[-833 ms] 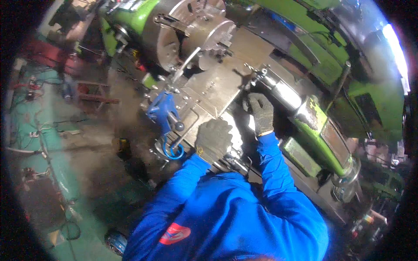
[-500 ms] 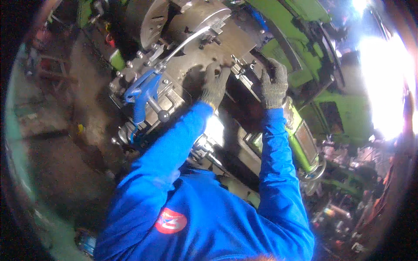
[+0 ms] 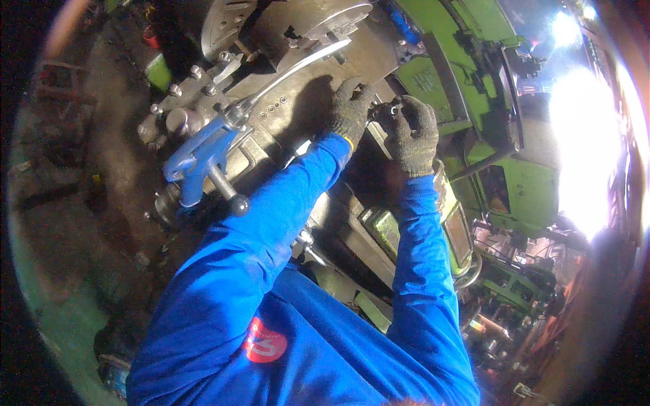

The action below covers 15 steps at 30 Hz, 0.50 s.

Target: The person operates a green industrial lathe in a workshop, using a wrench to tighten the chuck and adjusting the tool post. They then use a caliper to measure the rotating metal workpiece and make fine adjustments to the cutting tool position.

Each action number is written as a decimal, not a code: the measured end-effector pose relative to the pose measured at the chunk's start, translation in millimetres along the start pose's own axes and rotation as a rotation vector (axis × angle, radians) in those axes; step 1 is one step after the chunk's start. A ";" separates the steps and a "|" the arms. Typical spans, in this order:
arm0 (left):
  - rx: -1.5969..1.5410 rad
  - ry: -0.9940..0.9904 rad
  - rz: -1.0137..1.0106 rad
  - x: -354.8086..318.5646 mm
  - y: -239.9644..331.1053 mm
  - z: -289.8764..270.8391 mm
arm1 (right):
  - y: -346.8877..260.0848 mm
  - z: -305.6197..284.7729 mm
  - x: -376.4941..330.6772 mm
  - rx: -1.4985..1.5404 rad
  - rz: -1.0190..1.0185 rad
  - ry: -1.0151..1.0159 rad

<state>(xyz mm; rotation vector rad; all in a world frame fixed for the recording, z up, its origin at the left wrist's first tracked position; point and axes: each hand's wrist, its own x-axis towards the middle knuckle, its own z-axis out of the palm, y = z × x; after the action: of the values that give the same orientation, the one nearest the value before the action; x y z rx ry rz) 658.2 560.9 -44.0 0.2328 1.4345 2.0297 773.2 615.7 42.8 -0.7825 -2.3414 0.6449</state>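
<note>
Both my hands wear grey knit gloves and work close together over a metal lathe. My left hand (image 3: 350,111) is curled, its fingertips hidden against the far side of a small dark metal fitting (image 3: 384,114). My right hand (image 3: 415,139) bends its thumb and fingers round the right end of that fitting, where a small bright round end shows; exactly what each hand grips is hidden. Left of my hands, a blue air gun (image 3: 203,159) with a long bent metal nozzle (image 3: 298,71) lies across the lathe carriage (image 3: 277,108).
The lathe chuck (image 3: 305,27) stands at the far side. A bolted tool post (image 3: 186,111) and a ball-ended lever (image 3: 237,204) are to the left. Green machine panels (image 3: 433,91) rise at the right, with a green-framed housing (image 3: 457,227) beside my right forearm.
My hands have come closer together at the metal fitting, and their fingers have curled in more. The view has shifted, so the air gun appears lower and further left.
</note>
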 end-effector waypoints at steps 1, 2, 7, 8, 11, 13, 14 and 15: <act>-0.021 -0.007 -0.014 -2.0 2.2 1.4 | -0.2 -0.7 0.6 -0.031 -0.010 -0.009; -0.042 -0.011 -0.025 -3.1 4.6 1.9 | -2.0 -0.8 1.4 -0.059 -0.023 -0.019; 0.055 -0.011 0.042 -1.7 1.6 -0.1 | -9.0 -1.1 0.9 -0.131 0.014 -0.058; 0.057 -0.028 0.027 -2.9 4.4 -0.7 | -7.4 -0.1 0.5 -0.121 0.027 -0.051; 0.071 -0.025 0.019 -8.5 12.9 -0.9 | -5.2 -0.2 0.2 -0.159 0.034 -0.063; 0.039 -0.001 0.035 -8.0 9.6 0.7 | -1.4 1.3 0.0 -0.156 0.013 -0.069; 0.022 0.009 0.043 -7.2 5.6 1.9 | 3.0 2.8 -1.0 -0.132 -0.004 -0.064; 0.043 0.022 0.052 -5.2 0.5 2.6 | 6.9 4.0 -1.9 -0.109 -0.021 -0.060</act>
<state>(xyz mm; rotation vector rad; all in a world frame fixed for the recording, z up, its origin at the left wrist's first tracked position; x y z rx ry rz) 663.3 559.8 -41.4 0.2692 1.5009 2.0500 774.5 618.4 35.2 -0.7960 -2.4527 0.5425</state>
